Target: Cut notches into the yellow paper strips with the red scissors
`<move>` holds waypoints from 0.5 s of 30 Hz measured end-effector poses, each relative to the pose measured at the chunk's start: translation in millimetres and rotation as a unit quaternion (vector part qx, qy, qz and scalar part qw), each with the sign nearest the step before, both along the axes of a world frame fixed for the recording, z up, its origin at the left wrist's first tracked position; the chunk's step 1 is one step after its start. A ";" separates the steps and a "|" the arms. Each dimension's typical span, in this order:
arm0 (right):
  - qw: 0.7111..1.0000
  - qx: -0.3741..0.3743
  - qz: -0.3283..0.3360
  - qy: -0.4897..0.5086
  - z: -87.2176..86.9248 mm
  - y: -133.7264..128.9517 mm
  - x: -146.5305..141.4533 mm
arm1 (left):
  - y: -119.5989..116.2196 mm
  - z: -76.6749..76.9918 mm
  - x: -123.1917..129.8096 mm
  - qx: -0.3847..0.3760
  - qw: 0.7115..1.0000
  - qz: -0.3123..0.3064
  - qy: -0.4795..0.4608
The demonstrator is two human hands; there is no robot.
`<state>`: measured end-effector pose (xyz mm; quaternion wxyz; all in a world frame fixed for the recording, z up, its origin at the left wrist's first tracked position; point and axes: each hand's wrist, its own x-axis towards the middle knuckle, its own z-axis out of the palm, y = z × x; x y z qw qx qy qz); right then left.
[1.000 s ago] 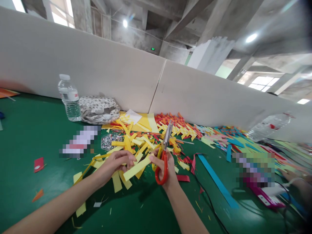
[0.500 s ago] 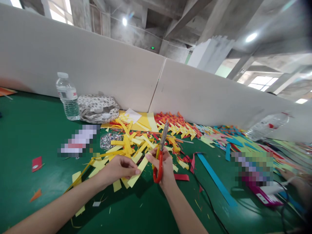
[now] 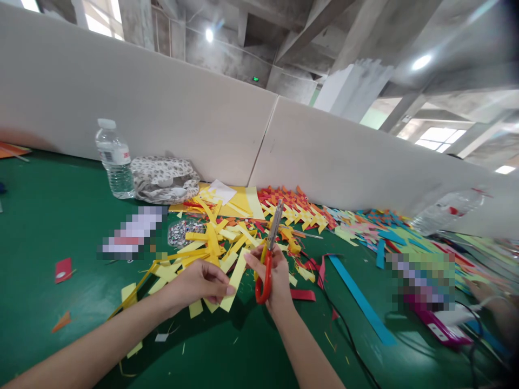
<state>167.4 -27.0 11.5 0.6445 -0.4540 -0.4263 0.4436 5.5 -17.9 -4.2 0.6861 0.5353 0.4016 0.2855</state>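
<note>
My left hand [image 3: 206, 282] pinches the lower part of a pale yellow paper strip [image 3: 236, 283] between thumb and fingertips. My right hand [image 3: 275, 273] is wrapped round a pair of scissors [image 3: 265, 278] with red and yellow handles, their blades together and pointing up and away. The right thumb is at the strip's upper end; whether it grips it I cannot tell. Under and beyond both hands lies a heap of yellow paper strips [image 3: 213, 237]. Behind it are folded paper chains [image 3: 290, 205] in red, orange and yellow.
At the back left stand a water bottle [image 3: 116, 162] and a patterned bag [image 3: 166, 178] by the white partition [image 3: 194, 113]. A bag of small beads [image 3: 182, 233] lies left of the heap. To the right are a blue strip [image 3: 360, 300], a black cable [image 3: 344, 324] and another person's hand [image 3: 482, 292].
The yellow strip in my left hand has swung to a steeper angle, its lower end shifting slightly right. Both hands stay nearly in place; the scissors remain in the right hand.
</note>
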 end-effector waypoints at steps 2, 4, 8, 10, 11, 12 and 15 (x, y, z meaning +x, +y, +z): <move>1.000 -0.012 0.027 -0.001 -0.6 -0.9 -1.9 | 0.9 0.5 0.8 -0.015 0.999 0.037 -0.004; 0.998 -0.017 0.065 -0.011 -3.3 -1.4 -3.7 | 1.4 2.2 1.7 -0.025 0.997 0.069 -0.008; 0.994 -0.010 0.091 -0.054 -9.1 -1.3 -4.9 | 0.8 6.4 3.9 -0.029 0.996 0.079 -0.005; 0.994 -0.010 0.095 -0.060 -9.3 -1.3 -3.9 | 0.9 7.3 4.3 -0.024 0.997 0.077 -0.014; 0.993 -0.013 0.101 -0.059 -8.7 -1.6 -3.4 | 1.2 7.4 4.0 -0.020 0.996 0.079 -0.023; 0.992 -0.017 0.108 -0.056 -7.9 -1.9 -2.9 | 1.9 7.2 3.3 -0.015 0.996 0.085 -0.036; 0.989 -0.036 0.133 -0.051 -5.8 -3.7 -2.8 | 4.5 5.6 0.3 0.000 0.992 0.103 -0.071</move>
